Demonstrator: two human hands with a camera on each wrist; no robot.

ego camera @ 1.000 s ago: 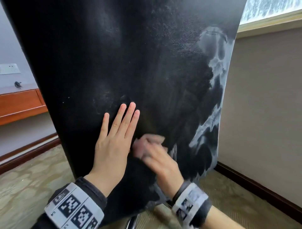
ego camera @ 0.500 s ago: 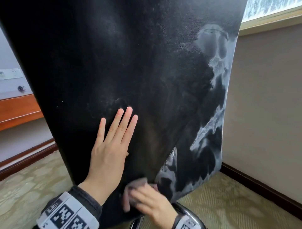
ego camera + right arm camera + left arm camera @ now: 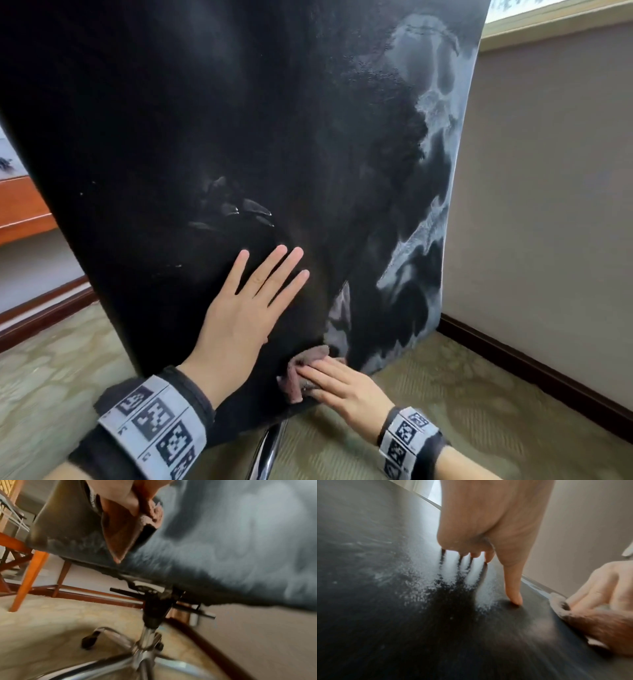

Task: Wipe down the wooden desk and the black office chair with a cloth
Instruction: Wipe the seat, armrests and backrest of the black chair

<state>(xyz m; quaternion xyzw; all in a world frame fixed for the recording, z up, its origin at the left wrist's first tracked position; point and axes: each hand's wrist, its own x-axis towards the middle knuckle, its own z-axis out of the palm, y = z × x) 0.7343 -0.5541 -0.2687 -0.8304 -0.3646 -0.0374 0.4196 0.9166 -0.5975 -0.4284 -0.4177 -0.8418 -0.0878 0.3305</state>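
The back of the black office chair fills the head view, with pale dusty streaks along its right edge. My left hand lies flat on the lower back, fingers straight and spread. In the left wrist view the left hand presses the leather. My right hand grips a pinkish-brown cloth against the back's bottom edge. The right wrist view shows the cloth folded under my fingers on the chair back. A corner of the wooden desk shows at the far left.
The chrome chair base and a caster stand on patterned carpet below my right hand. An orange-brown desk leg stands to the left. A beige wall with dark skirting runs close on the right.
My right hand has carried the cloth down the chair back, from beside my left fingers to the bottom edge. The left hand stays flat on the back.
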